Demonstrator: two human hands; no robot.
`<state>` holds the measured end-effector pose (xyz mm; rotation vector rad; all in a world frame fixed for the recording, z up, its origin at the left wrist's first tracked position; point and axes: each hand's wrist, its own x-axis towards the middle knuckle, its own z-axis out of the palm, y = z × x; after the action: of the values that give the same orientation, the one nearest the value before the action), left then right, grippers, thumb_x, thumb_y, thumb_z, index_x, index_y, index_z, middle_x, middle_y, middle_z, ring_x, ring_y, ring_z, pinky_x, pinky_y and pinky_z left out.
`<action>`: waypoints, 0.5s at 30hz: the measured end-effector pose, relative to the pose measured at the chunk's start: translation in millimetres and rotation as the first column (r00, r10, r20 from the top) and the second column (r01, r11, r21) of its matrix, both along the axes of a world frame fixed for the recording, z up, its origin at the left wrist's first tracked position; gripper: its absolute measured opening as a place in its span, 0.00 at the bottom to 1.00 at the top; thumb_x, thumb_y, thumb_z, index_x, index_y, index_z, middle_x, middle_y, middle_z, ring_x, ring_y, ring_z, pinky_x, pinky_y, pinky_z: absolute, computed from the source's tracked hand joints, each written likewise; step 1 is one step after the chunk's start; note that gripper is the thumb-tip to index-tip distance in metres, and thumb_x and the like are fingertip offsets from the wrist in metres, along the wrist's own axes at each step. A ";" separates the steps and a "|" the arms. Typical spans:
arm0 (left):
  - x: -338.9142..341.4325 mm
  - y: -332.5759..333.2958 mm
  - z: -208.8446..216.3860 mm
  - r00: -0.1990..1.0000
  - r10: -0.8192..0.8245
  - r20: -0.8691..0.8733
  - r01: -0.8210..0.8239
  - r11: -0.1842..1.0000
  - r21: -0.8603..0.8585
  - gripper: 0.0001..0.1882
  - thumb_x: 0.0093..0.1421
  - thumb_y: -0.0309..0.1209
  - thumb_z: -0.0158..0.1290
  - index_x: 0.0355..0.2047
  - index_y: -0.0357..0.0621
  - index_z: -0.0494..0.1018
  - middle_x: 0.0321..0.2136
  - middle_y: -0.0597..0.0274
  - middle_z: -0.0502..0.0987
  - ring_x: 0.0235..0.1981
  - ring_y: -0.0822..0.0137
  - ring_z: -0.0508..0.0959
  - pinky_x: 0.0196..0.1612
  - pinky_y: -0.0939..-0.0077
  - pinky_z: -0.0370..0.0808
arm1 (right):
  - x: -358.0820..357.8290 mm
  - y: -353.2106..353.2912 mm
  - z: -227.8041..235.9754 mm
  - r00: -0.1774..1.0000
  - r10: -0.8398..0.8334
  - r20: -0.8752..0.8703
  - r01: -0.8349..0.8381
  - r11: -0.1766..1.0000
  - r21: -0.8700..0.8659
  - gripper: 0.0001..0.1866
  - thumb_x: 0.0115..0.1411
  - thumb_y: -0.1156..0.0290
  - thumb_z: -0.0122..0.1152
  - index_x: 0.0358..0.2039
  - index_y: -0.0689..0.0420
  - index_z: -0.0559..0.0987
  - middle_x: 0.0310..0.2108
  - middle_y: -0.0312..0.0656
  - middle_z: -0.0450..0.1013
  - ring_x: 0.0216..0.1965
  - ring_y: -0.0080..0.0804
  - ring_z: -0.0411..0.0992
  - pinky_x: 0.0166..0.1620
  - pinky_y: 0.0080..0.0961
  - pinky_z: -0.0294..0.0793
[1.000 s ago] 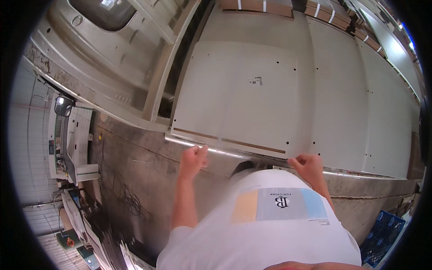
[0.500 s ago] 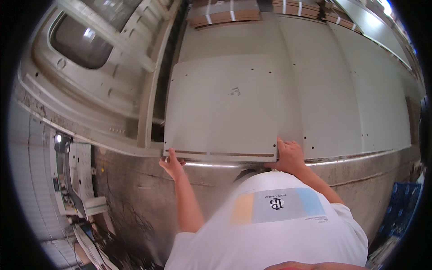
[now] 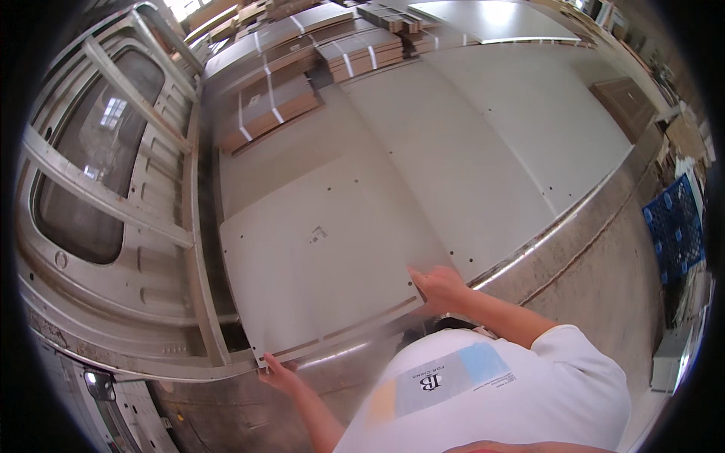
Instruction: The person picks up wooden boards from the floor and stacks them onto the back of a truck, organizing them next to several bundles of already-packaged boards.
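Note:
A flat light-grey panel [image 3: 325, 257] with small round holes, a mark in its middle and a brown groove along its near edge lies on top of other grey boards. My left hand [image 3: 278, 373] grips its near left corner, thumb on top; the fingers below are partly hidden. At the near right corner, my right hand [image 3: 439, 287] is closed round the panel's edge, with the thumb over the upper face. Just to the right is another grey board [image 3: 468, 158] with similar holes.
On the left stands a metal vehicle cab [image 3: 143, 181] with a rear window and a bar frame [image 3: 198, 257]. Strapped board bundles [image 3: 276, 113] lie at the back. A metal bed edge [image 3: 544, 226] runs along the near side. A blue plastic pallet [image 3: 674, 226] stands at right.
My view has swung up and to the right, bringing more of the stacked bundles and the cab into sight. Both hands still hold the panel's near corners; any panel movement is hard to judge.

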<state>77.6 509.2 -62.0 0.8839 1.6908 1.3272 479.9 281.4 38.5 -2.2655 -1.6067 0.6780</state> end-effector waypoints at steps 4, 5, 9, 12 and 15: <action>22.6 -9.3 9.4 0.999 0.029 -0.038 -0.026 0.996 0.087 0.30 0.68 0.56 0.58 0.50 0.40 0.69 0.21 0.69 0.71 0.16 0.74 0.68 0.19 0.77 0.64 | -1.6 -15.7 -37.9 0.997 -0.024 0.080 0.003 0.970 0.244 0.44 0.46 0.48 0.78 0.57 0.61 0.72 0.30 0.45 0.80 0.35 0.50 0.78 0.40 0.44 0.76; 17.0 -15.2 4.8 1.000 0.022 -0.012 -0.021 0.997 0.074 0.28 0.69 0.56 0.55 0.47 0.41 0.69 0.22 0.69 0.71 0.16 0.74 0.67 0.19 0.77 0.63 | -3.9 -15.8 -32.0 0.999 -0.011 0.047 0.000 0.973 0.231 0.41 0.47 0.49 0.78 0.56 0.60 0.73 0.30 0.45 0.80 0.35 0.50 0.78 0.40 0.45 0.76; 41.7 -75.5 15.0 0.945 -0.323 -0.043 0.326 0.936 0.135 0.24 0.71 0.55 0.50 0.36 0.45 0.68 0.21 0.69 0.69 0.16 0.74 0.66 0.18 0.78 0.59 | -9.5 -51.7 0.4 0.999 -0.017 -0.033 0.023 0.980 0.198 0.37 0.50 0.52 0.76 0.56 0.58 0.73 0.31 0.44 0.81 0.37 0.50 0.79 0.42 0.45 0.77; 72.0 -128.7 -11.9 0.870 -0.492 0.037 0.483 0.865 0.132 0.20 0.71 0.50 0.49 0.31 0.48 0.66 0.20 0.69 0.66 0.18 0.73 0.66 0.20 0.76 0.61 | -16.6 -95.7 6.3 0.993 0.030 -0.111 -0.001 0.967 0.254 0.34 0.54 0.53 0.71 0.59 0.53 0.75 0.36 0.45 0.82 0.37 0.49 0.80 0.42 0.42 0.79; 141.9 -196.8 -15.8 0.649 -0.716 0.257 0.747 0.663 -0.038 0.16 0.72 0.45 0.49 0.31 0.48 0.67 0.21 0.68 0.67 0.22 0.72 0.69 0.25 0.74 0.65 | -13.9 -166.4 43.7 0.976 0.047 -0.212 0.011 0.964 0.267 0.29 0.58 0.51 0.67 0.58 0.46 0.79 0.33 0.43 0.82 0.34 0.48 0.80 0.39 0.41 0.79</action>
<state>219.6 312.4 -77.7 1.1264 1.0282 0.6877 466.1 115.0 82.2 -1.9167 -1.5148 0.6437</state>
